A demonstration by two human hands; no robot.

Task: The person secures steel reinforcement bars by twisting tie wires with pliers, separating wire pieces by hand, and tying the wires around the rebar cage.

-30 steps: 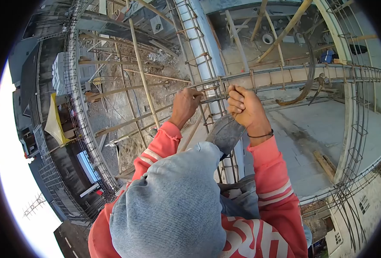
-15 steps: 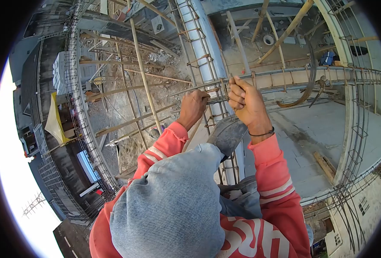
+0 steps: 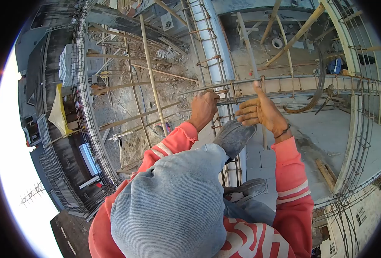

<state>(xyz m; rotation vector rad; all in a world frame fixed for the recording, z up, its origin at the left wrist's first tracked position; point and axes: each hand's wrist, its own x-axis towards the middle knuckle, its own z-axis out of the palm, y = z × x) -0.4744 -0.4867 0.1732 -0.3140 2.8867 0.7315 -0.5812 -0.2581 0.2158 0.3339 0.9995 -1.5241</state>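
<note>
My left hand (image 3: 204, 107) is closed at the beam's reinforcing cage, its fingers curled round a short rusty steel bar (image 3: 220, 91); the fingertips are hidden. To its right my right hand (image 3: 263, 112) is open, thumb up and fingers stretched toward the cage, with nothing visible in it. Long rebars (image 3: 281, 79) of the cage run to the right just beyond this hand. One shoe (image 3: 235, 136) rests on the narrow beam below my hands. The other shoe (image 3: 253, 187) is nearer my body.
A blue-white beam (image 3: 216, 51) with a rebar cage runs away from me. Bamboo and timber poles (image 3: 149, 73) stand over rubble far below on the left. A bundle of bent wire (image 3: 304, 106) hangs over the right-hand rebars. A concrete slab (image 3: 302, 146) lies lower right.
My right hand has opened from a closed pinch and moved right and slightly down. The left hand stays closed at the bars. The whole view has shifted a little.
</note>
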